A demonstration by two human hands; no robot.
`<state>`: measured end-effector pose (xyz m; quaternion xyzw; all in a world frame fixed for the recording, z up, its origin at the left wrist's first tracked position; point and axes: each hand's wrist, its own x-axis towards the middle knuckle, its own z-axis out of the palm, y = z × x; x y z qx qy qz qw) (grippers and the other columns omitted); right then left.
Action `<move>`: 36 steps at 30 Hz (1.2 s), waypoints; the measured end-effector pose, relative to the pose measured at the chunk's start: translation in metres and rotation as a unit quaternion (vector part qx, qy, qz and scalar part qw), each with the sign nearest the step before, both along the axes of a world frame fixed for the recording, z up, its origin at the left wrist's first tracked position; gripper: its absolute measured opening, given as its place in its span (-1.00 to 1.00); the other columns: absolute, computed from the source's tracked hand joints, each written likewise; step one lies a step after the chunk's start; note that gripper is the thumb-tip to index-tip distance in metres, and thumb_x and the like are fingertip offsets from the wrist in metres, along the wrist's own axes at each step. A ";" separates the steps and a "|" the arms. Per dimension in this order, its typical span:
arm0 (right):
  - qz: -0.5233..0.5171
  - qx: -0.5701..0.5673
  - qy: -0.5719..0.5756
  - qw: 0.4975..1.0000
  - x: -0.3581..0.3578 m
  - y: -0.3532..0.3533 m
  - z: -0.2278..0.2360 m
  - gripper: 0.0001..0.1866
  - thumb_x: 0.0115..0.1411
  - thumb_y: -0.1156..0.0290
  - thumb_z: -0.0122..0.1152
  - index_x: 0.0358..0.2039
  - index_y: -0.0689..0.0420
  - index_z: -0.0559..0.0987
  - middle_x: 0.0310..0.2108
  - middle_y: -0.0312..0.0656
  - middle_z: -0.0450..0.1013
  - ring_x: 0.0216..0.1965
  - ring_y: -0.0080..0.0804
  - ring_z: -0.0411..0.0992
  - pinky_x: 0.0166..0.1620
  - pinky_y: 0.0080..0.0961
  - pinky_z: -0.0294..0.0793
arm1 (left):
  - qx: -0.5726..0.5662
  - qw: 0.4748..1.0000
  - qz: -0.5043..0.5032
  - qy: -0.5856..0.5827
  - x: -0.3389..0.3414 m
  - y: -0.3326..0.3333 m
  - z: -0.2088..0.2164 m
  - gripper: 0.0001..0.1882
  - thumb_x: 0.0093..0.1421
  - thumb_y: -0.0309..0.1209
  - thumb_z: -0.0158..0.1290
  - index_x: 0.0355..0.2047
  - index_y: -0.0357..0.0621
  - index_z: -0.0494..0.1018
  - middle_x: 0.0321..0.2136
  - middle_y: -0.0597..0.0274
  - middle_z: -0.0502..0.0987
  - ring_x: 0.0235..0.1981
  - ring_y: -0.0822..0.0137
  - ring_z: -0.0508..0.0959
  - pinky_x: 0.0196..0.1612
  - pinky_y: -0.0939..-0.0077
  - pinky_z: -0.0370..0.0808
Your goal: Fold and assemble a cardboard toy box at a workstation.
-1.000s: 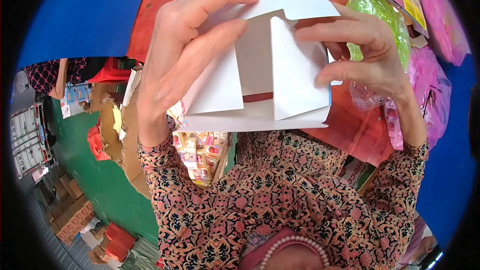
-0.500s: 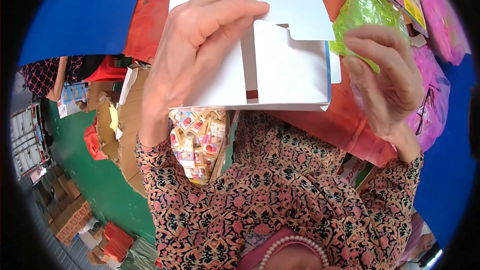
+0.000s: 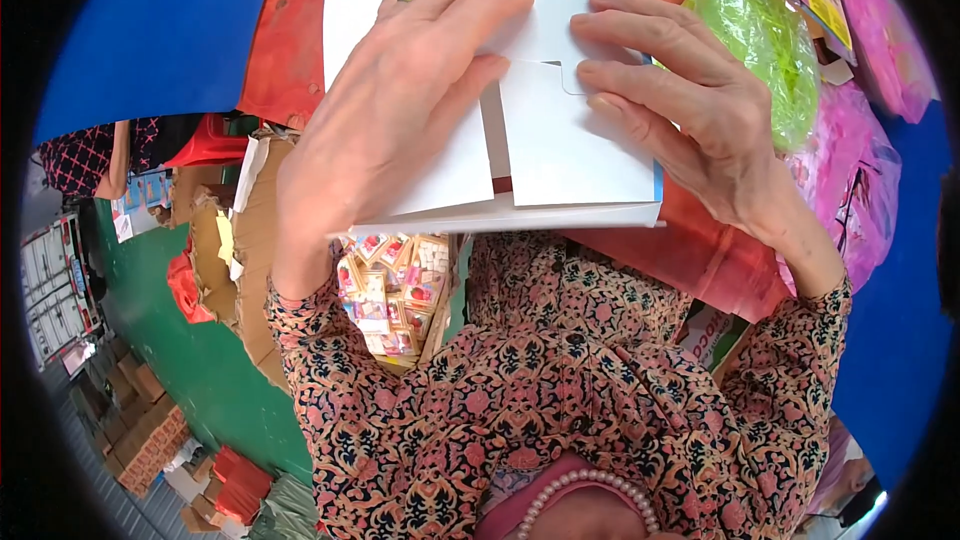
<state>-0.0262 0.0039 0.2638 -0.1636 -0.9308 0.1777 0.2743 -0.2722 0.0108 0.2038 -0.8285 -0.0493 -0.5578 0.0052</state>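
A white cardboard box [image 3: 560, 145] stands in front of me with its white flaps folded inward. A narrow gap runs between two of the flaps. My left hand [image 3: 405, 80] lies across the left and far flaps, fingers stretched out, a ring on one finger. On the right flaps rest the fingertips of my right hand [image 3: 680, 90], its fingers apart and slightly bent. Where the far flap meets the right one, a tab edge shows beside the right fingertips. The box's contents are hidden.
Right of the box lie a clear bag of bright green shreds [image 3: 765, 60] and pink plastic bags [image 3: 850, 170]. The table has a red cover [image 3: 290, 40]. Below it, a carton [image 3: 395, 290] holds many small packets. Further left are an open cardboard carton [image 3: 260, 260] and another person's arm [image 3: 118, 155].
My right hand has moved left from beside the box onto its flaps. The right and far flaps now lie flatter. My left hand stays on the box.
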 end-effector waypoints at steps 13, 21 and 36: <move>0.028 -0.156 -0.045 0.986 -0.011 -0.051 0.022 -0.44 0.19 0.07 0.20 0.06 0.24 0.50 0.25 0.07 0.23 0.38 0.11 -0.04 0.36 -0.05 -0.06 | -0.168 0.982 -0.080 -0.032 -0.058 -0.050 0.010 -0.38 0.26 -0.26 0.05 0.25 -0.30 0.20 0.32 -0.16 0.11 0.38 -0.13 -0.01 0.35 0.10 0.01; -0.037 -0.248 0.027 0.968 -0.010 -0.055 -0.006 -0.63 0.08 0.37 0.29 -0.09 0.22 0.61 0.15 -0.02 0.37 0.39 -0.03 -0.04 0.35 -0.05 -0.06 | -0.428 0.828 0.361 0.040 -0.012 -0.107 0.039 -0.47 0.00 -0.40 0.16 0.04 -0.24 0.46 0.09 0.03 0.43 0.18 0.14 0.37 0.21 0.34 0.26; -0.135 -0.309 0.124 0.933 0.045 -0.043 -0.038 -0.70 0.21 0.18 0.20 -0.36 0.18 0.66 0.10 -0.02 0.40 0.14 -0.28 0.31 0.18 -0.37 0.22 | -0.359 0.814 0.451 -0.074 0.075 -0.122 -0.009 -0.64 0.06 -0.65 -0.05 -0.11 -0.35 0.53 0.04 0.00 0.46 0.11 0.13 0.37 0.16 0.34 0.28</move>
